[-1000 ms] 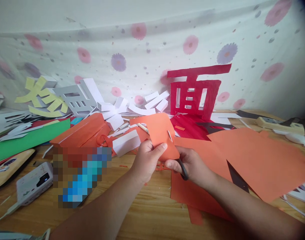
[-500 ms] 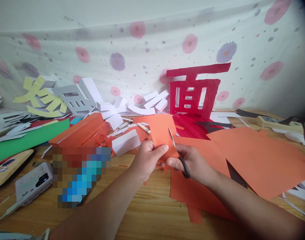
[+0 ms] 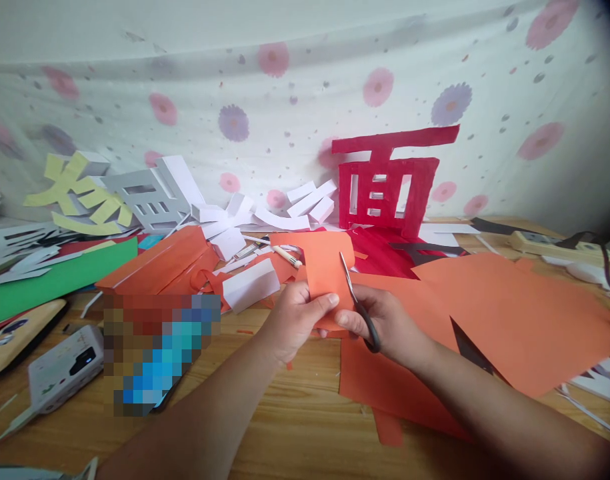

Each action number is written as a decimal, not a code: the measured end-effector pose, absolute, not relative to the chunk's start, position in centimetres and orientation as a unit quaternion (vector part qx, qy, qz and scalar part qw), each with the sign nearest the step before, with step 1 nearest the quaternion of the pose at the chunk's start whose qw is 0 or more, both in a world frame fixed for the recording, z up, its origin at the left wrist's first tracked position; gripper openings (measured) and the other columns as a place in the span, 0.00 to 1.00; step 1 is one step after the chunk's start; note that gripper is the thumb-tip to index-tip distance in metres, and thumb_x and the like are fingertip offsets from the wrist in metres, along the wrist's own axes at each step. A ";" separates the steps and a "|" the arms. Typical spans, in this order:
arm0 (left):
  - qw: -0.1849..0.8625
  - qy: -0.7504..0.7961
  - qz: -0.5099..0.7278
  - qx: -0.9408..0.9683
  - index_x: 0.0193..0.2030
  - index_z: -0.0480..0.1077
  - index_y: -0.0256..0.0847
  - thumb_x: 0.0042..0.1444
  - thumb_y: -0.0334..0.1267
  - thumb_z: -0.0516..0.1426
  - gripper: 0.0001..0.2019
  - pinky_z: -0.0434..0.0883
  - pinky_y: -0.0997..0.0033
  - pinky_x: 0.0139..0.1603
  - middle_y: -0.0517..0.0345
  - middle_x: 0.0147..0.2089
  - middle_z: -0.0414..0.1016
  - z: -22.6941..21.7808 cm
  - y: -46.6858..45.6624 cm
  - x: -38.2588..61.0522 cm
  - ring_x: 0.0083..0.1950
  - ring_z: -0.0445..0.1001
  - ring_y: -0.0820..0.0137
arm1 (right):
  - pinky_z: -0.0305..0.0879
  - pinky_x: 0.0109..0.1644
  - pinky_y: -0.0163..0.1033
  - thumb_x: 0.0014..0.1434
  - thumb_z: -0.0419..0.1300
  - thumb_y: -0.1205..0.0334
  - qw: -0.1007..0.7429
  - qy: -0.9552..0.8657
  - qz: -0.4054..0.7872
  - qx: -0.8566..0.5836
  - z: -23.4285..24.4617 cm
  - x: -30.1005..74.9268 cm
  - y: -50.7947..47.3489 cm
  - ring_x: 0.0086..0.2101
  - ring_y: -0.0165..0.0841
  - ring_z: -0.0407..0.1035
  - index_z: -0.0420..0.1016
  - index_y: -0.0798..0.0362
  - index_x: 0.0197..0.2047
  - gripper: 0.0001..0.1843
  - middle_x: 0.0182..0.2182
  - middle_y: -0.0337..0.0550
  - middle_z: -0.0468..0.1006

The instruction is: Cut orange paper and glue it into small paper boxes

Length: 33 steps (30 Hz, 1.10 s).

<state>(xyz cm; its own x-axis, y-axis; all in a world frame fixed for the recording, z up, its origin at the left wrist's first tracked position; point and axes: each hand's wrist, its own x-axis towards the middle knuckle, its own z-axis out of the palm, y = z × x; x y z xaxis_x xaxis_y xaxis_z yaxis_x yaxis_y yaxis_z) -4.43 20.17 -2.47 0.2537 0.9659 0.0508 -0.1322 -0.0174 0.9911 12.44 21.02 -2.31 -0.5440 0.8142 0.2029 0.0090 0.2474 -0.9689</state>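
Observation:
My left hand (image 3: pixel 295 320) pinches the lower edge of a small orange paper piece (image 3: pixel 327 270), held up above the wooden table (image 3: pixel 295 427). My right hand (image 3: pixel 379 323) is closed on black-handled scissors (image 3: pixel 357 300), fingers through the loops. The blades point up and away, lying along the right edge of the orange piece. Both hands sit close together in the middle of the view.
Large orange sheets (image 3: pixel 509 313) lie right of and under my hands. A red paper character (image 3: pixel 385 180) leans on the flowered cloth behind. White and yellow cut-outs (image 3: pixel 85 193), a green sheet (image 3: pixel 55 277), an orange box (image 3: pixel 159 263) and a phone (image 3: pixel 65 367) lie at left.
The scissor blades have advanced upward along the right side of the orange piece, showing more blade. My left hand has turned the piece slightly and raised it.

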 end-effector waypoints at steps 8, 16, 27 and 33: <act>0.584 0.390 0.462 0.541 0.32 0.74 0.35 0.52 0.44 0.62 0.12 0.64 0.80 0.18 0.60 0.24 0.71 -2.3 20.0 -4.2 0.22 0.68 0.77 | 0.69 0.34 0.40 0.55 0.62 0.40 0.379 -0.689 0.553 -0.275 -2.8 12.4 21.2 0.30 0.36 0.73 0.72 0.56 0.39 0.25 0.30 0.46 0.79; 0.589 0.376 0.462 0.546 0.30 0.72 0.35 0.53 0.45 0.62 0.13 0.64 0.79 0.19 0.60 0.23 0.70 -2.5 20.1 -4.1 0.21 0.67 0.78 | 0.67 0.31 0.39 0.56 0.61 0.40 0.373 -0.690 0.544 -0.300 -3.0 12.4 21.2 0.29 0.37 0.73 0.72 0.56 0.38 0.24 0.28 0.46 0.79; 0.612 0.369 0.437 0.546 0.31 0.73 0.33 0.50 0.49 0.64 0.17 0.65 0.80 0.19 0.57 0.26 0.70 -2.2 20.0 -3.9 0.24 0.68 0.76 | 0.68 0.34 0.38 0.57 0.60 0.42 0.402 -0.702 0.505 -0.300 -2.7 12.4 21.3 0.31 0.35 0.72 0.74 0.55 0.38 0.22 0.30 0.44 0.77; 0.603 0.392 0.406 0.564 0.34 0.73 0.32 0.51 0.49 0.63 0.18 0.66 0.79 0.19 0.57 0.26 0.70 -1.8 19.8 -3.9 0.24 0.68 0.76 | 0.69 0.35 0.39 0.56 0.59 0.38 0.402 -0.699 0.496 -0.322 -2.6 12.7 21.4 0.33 0.37 0.72 0.74 0.55 0.39 0.26 0.33 0.45 0.77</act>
<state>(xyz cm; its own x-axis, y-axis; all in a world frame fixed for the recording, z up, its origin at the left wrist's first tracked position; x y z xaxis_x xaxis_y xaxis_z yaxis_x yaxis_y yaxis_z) -3.87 19.83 -1.81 0.3640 0.9313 -0.0146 -0.0471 0.0340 0.9983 12.70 21.37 -2.56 -0.4683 0.8496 0.2425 0.0511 0.3001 -0.9525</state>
